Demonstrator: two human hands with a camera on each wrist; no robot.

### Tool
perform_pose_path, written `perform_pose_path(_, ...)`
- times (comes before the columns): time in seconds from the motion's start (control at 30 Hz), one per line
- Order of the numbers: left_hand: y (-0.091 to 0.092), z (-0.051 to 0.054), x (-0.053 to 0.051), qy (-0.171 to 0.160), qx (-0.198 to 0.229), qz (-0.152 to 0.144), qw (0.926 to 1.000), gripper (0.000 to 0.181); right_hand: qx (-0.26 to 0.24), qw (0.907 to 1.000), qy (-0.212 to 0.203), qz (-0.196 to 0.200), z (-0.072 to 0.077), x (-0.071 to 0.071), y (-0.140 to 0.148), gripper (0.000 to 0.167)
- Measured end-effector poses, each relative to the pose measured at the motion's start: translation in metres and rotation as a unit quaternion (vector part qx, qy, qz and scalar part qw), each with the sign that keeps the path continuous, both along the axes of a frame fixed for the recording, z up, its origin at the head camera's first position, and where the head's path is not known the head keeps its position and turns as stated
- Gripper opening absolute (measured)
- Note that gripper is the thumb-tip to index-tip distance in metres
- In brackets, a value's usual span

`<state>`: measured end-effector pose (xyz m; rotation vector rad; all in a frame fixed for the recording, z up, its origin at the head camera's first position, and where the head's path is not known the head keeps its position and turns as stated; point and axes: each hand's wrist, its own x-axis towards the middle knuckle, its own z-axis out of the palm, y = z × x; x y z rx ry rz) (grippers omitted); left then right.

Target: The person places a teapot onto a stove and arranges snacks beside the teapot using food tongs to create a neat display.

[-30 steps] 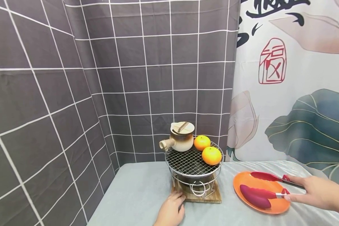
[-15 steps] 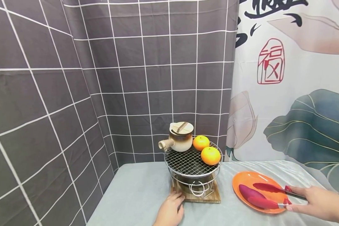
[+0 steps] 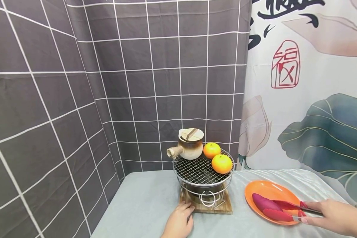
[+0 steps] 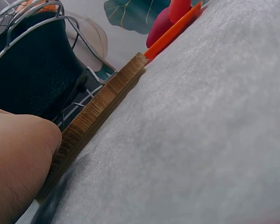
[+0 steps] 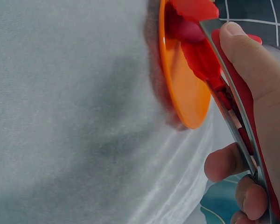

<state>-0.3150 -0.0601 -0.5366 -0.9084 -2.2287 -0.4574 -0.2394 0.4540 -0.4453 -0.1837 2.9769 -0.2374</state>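
My right hand (image 3: 337, 213) grips red-tipped tongs (image 5: 235, 100) over the orange plate (image 3: 256, 188). The tongs' red heads lie on either side of a purple sweet potato (image 3: 263, 200) on that plate; whether both touch it is hard to tell. My left hand (image 3: 178, 219) holds the near left corner of a wooden board (image 3: 211, 208), its thumb side against the board's edge in the left wrist view. On the board stands a small round grill (image 3: 202, 180). A clay teapot (image 3: 191, 150) with a side handle and two oranges (image 3: 222, 164) sit on its wire mesh.
A pale grey cloth (image 3: 137, 198) covers the table. Behind it hangs a dark checked curtain (image 3: 166, 82), with a white printed backdrop (image 3: 261, 82) at the right. The plate lies to the right of the grill.
My right hand has lowered the tongs, and their heads have come closer together around the sweet potato. My left hand stays at the board.
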Motion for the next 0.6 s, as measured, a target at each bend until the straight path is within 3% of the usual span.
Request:
perform_pose_path(0.3, 0.001, -0.003, -0.001, -0.002, -0.001, -0.002, 1.0000, 0.027, -0.017, 0.9995, -0.021, -0.014, 0.000, 0.001, 0.003, 0.069)
perform_pose_path(0.43, 0.002, -0.001, -0.001, -0.004, 0.000, -0.003, 1.0000, 0.028, -0.007, 0.9997, -0.011, -0.019, 0.004, 0.002, 0.004, 0.070)
perform_pose_path(0.6, 0.002, 0.000, -0.001, -0.009, -0.001, -0.001, 1.0000, 0.028, 0.020, 0.9991, 0.038, 0.004, 0.017, 0.001, 0.007, 0.069)
